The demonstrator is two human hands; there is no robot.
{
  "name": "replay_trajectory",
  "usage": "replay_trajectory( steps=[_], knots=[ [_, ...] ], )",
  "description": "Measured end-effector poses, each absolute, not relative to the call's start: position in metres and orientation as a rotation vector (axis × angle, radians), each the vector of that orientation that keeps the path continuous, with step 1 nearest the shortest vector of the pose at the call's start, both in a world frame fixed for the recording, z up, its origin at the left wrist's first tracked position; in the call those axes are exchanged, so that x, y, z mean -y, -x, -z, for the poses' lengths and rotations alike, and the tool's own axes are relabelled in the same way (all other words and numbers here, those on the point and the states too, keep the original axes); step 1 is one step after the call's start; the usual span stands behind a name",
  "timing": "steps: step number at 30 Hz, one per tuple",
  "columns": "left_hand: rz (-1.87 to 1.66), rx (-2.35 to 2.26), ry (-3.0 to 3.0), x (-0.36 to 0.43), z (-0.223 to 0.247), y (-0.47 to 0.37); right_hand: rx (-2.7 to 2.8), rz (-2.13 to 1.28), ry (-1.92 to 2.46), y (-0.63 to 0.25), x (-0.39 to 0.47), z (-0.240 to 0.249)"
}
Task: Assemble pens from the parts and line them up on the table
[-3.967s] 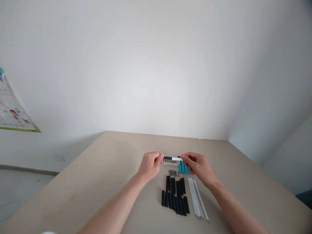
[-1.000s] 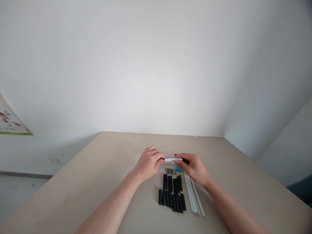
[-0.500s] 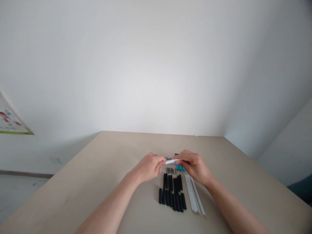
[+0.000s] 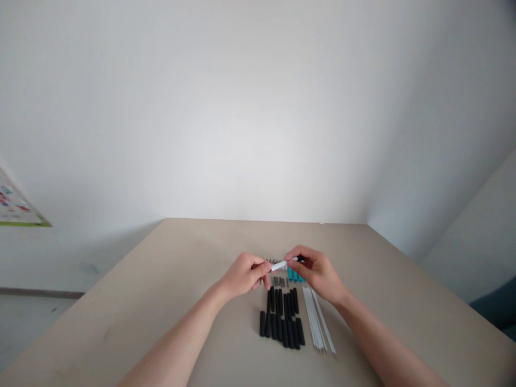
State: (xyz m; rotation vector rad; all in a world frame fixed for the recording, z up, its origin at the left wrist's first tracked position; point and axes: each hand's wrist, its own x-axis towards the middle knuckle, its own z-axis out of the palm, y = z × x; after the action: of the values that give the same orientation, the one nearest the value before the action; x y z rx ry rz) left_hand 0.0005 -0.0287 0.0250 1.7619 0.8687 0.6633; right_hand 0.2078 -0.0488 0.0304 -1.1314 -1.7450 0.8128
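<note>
Between my hands is a white tube (image 4: 278, 265), held in the air above the table. My left hand (image 4: 250, 273) pinches its left end. My right hand (image 4: 316, 270) has its fingers closed on the other end, where a small black part shows between the fingers. Below lie two rows of black tubes (image 4: 283, 329), with short metal pieces (image 4: 279, 281) just above them. Several blue pieces (image 4: 295, 275) rest beside my right hand, partly covered by it. Small springs (image 4: 274, 262) lie behind the white tube.
A bundle of thin white refills (image 4: 317, 322) lies to the right of the black tubes. The beige table (image 4: 193, 242) meets a pale wall at its far edge. A poster (image 4: 20, 207) hangs at the far left.
My right hand's fingers have shifted on the white tube, and a black part now shows at that end. The whole view has moved slightly.
</note>
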Motion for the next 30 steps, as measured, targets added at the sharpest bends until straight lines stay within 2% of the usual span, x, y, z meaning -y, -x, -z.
replay_trajectory(
  steps=[6, 11, 17, 30],
  knots=[
    [-0.573, -0.771, -1.487, 0.026, -0.025, 0.001, 1.616, -1.024, 1.211, -0.203, 0.049, -0.032],
    [-0.508, -0.761, -1.361, 0.027, -0.023, -0.001, 1.573, -0.954, 1.030, -0.202, 0.050, -0.035],
    [-0.533, -0.729, -1.326, 0.027, -0.019, -0.004, 1.398, -1.051, 1.198, -0.201, 0.044, -0.026],
    [-0.437, -0.587, -1.091, 0.027, -0.023, -0.003, 1.364, -0.978, 0.846, -0.206, 0.043, -0.027]
  ],
)
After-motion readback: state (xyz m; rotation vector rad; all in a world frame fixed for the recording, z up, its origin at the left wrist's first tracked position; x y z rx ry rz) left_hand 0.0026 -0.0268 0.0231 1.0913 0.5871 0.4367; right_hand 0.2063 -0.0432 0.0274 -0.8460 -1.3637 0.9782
